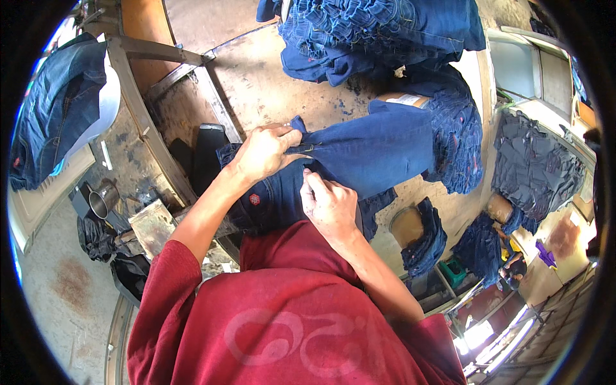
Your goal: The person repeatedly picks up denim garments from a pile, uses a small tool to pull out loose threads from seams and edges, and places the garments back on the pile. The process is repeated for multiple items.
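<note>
A pair of dark blue jeans lies stretched in front of me, one leg running to the right across a wooden board. Near its waist end, a small red emblem shows on the denim. My left hand is closed on a fold of the jeans, thumb and fingers pinching the cloth along a seam. Just below and to the right, my right hand is curled with its fingertips together against the fabric. Something small and dark shows at those fingertips, too little to identify.
A large heap of denim with gathered edges rises at the far side. More jeans hang at the far left, near a metal cup. Dark grey cloth pieces are piled at the right, and a green container sits below.
</note>
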{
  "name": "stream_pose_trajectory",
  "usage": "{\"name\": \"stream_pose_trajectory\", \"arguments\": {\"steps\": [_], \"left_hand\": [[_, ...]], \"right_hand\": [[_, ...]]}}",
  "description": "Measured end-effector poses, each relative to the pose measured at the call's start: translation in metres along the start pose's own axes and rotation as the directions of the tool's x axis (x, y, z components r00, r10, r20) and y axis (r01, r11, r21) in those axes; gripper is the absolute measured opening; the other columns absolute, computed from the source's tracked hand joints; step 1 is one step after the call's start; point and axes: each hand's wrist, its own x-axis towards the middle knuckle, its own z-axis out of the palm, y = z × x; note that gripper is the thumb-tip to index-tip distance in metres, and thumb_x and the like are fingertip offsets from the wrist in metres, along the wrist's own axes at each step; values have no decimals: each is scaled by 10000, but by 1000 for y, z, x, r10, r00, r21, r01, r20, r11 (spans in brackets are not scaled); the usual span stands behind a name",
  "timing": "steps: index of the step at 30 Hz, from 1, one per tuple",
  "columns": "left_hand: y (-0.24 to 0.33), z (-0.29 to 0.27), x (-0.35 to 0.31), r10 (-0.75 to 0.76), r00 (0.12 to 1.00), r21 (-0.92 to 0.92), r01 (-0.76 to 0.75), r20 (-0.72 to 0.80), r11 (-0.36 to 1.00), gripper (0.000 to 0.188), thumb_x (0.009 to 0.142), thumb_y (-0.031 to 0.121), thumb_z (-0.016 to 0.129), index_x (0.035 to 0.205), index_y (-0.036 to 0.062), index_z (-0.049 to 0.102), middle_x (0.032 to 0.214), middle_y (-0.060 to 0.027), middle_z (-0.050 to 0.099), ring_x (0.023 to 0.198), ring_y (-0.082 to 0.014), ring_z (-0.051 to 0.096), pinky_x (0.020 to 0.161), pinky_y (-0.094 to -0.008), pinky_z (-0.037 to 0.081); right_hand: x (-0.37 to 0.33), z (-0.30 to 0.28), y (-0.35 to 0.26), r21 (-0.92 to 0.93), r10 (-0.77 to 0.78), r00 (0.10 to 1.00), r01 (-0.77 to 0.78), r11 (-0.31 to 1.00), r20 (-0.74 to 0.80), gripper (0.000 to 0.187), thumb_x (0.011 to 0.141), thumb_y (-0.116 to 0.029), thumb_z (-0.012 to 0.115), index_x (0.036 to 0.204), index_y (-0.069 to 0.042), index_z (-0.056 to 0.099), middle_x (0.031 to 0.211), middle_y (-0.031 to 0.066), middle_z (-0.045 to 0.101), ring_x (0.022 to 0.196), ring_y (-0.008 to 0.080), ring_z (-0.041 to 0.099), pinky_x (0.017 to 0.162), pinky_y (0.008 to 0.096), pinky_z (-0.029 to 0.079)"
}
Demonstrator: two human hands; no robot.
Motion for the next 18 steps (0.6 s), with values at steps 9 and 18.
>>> {"name": "stream_pose_trajectory", "arguments": {"steps": [9, 18], "left_hand": [[2, 0, 0, 37, 997, 18, -36, -61, 999, 393, 791, 227, 948, 1015, 50, 678, 905, -179, 714, 870, -419, 737, 769, -478, 613], [0, 2, -2, -2, 999, 5, 3, -41, 1000, 393, 789, 212, 951, 1041, 39, 704, 926, -190, 739, 911, -422, 749, 804, -485, 622]], "right_hand": [[5, -2, 4, 90, 30, 999, -28, 996, -17, 72, 939, -69, 769, 998, -77, 728, 659, 116, 691, 553, 287, 706, 514, 416, 559], [3, -7, 5, 91, 41, 999, -44, 995, 31, 73, 932, -41, 766, 986, -65, 723, 656, 124, 687, 543, 294, 701, 517, 413, 558]]}}
